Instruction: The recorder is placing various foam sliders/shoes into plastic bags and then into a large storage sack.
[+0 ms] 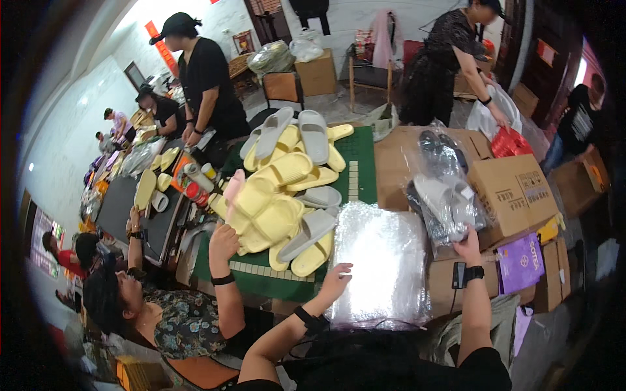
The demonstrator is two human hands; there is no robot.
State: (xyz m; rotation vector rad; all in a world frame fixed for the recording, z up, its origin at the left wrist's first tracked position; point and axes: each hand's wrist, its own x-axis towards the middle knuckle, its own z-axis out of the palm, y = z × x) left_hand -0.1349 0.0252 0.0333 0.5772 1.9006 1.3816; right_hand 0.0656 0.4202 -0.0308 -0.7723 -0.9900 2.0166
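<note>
My left hand lies flat with fingers apart on the near left edge of a stack of clear plastic bags. My right hand is raised and grips the lower end of a clear bag of grey and black slippers, which hangs over a cardboard box. Both wrists wear black bands. A heap of yellow and grey slippers covers the green table to the left of the bags.
A seated person at my left reaches a hand to the slipper heap. Other people stand at the far side of the table and by a red bag. Cardboard boxes and a purple bag crowd the right.
</note>
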